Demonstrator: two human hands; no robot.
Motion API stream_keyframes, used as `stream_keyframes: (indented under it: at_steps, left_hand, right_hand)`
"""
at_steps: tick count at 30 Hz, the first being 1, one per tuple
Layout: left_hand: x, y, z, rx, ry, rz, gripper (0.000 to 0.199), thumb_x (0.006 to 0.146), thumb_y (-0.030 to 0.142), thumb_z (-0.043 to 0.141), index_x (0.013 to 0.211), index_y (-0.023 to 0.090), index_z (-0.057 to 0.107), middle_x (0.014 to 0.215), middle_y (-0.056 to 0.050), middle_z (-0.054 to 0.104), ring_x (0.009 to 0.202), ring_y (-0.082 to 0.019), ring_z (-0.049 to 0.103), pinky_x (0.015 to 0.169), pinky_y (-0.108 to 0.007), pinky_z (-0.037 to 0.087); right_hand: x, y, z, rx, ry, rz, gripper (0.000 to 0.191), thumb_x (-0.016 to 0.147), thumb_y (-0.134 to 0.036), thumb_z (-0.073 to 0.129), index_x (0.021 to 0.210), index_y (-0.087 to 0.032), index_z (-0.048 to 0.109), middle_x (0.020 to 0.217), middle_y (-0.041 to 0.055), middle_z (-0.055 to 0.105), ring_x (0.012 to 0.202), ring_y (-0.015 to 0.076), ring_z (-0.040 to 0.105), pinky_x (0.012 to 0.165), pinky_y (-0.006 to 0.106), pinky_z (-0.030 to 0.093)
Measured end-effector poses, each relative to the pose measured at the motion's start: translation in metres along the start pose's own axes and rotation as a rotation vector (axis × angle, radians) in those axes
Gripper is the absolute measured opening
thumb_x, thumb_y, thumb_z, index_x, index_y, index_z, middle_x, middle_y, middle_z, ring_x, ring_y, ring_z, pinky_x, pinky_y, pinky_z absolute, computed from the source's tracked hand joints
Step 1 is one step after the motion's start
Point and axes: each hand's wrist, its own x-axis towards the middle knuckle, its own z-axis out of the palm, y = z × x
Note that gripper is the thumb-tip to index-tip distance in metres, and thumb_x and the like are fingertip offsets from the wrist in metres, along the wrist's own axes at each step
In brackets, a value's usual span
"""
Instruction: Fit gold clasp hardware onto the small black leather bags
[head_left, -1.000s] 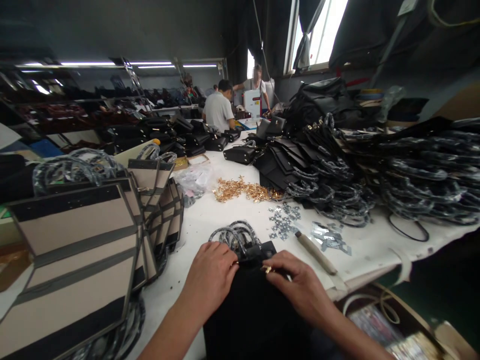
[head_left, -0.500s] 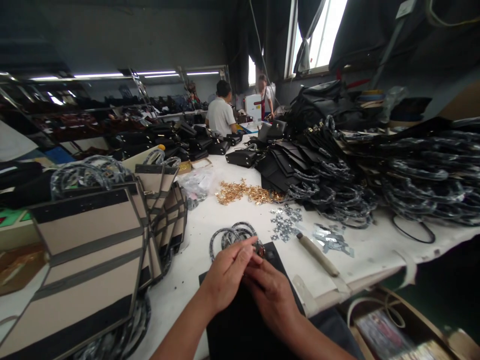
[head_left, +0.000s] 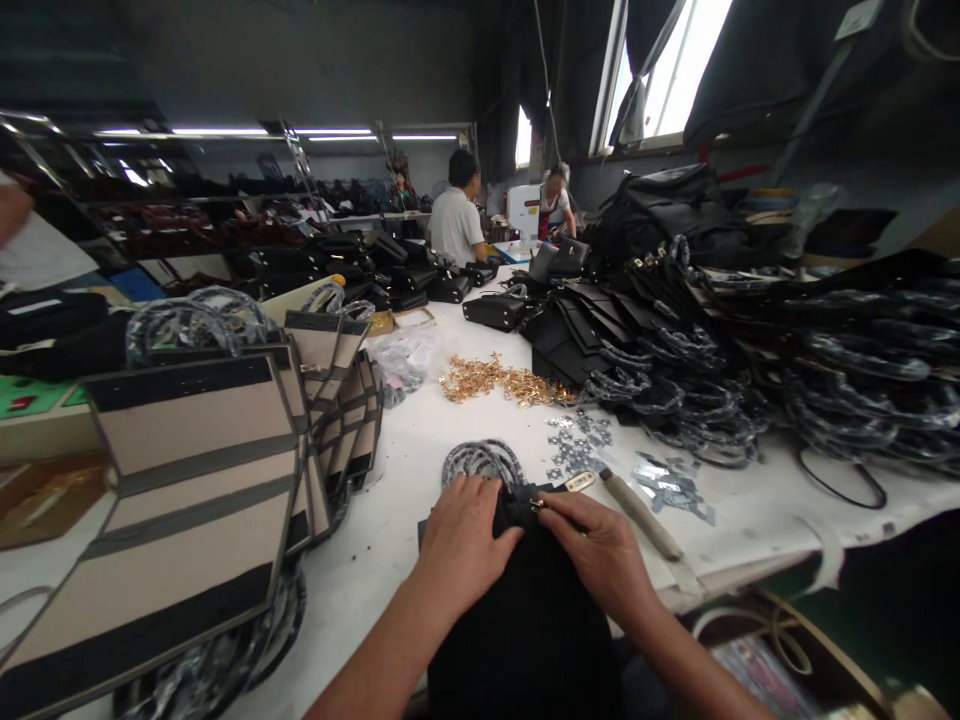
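Observation:
A black bag panel (head_left: 525, 620) lies in front of me at the table edge, with plastic-wrapped handles (head_left: 480, 462) at its far end. My left hand (head_left: 469, 535) rests over the panel's upper left part, its fingers bent around the black material near the handles. At the upper right of the panel, my right hand (head_left: 592, 535) pinches a small gold metal piece (head_left: 537, 504) between thumb and fingertips. A gold plate (head_left: 580, 482) lies just beyond that hand. The underside of the panel is hidden.
Gold fittings (head_left: 510, 380), silver plates (head_left: 577, 443) and a rod-like tool (head_left: 641, 515) lie on the white table (head_left: 412, 440). Beige-lined panels (head_left: 202, 490) stand left; black bag pieces (head_left: 645, 340) are heaped right. Two people sit or stand at the back.
My hands have moved apart from being together. The left now lies on the panel, and the right holds the gold piece at its upper right. A gold plate shows beyond the right hand.

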Motion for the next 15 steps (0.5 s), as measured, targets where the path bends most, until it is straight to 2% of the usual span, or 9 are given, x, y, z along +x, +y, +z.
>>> stream_keyframes:
  at_steps: [6, 9, 15]
  left_hand:
    - [0.016, 0.004, -0.013, 0.011, -0.09, -0.06, 0.028, 0.078, 0.042, 0.077, 0.094, 0.02, 0.068, 0.104, -0.011, 0.072, 0.104, -0.033, 0.066, 0.089, -0.043, 0.052]
    - [0.018, 0.004, -0.018, 0.011, -0.118, -0.071, 0.026, 0.077, 0.042, 0.077, 0.089, 0.023, 0.065, 0.1, -0.009, 0.074, 0.098, -0.032, 0.069, 0.083, -0.04, 0.051]
    - [0.018, 0.004, -0.021, 0.018, -0.157, -0.096, 0.025, 0.076, 0.044, 0.074, 0.085, 0.024, 0.062, 0.096, -0.007, 0.076, 0.092, -0.032, 0.072, 0.074, -0.038, 0.049]
  right_hand:
    - [0.007, -0.003, -0.005, -0.089, -0.042, -0.051, 0.015, 0.091, -0.034, 0.071, 0.093, -0.025, 0.083, 0.091, 0.0049, 0.08, 0.087, 0.0242, 0.075, 0.08, 0.036, 0.06]
    - [0.006, -0.004, -0.006, -0.124, -0.054, -0.051, 0.013, 0.092, -0.032, 0.071, 0.092, -0.025, 0.082, 0.089, 0.0039, 0.079, 0.084, 0.0229, 0.074, 0.079, 0.034, 0.058]
    - [-0.003, 0.004, -0.003, -0.217, -0.038, -0.105, 0.016, 0.094, -0.029, 0.069, 0.104, -0.028, 0.081, 0.099, 0.003, 0.081, 0.09, 0.0234, 0.075, 0.082, 0.034, 0.057]
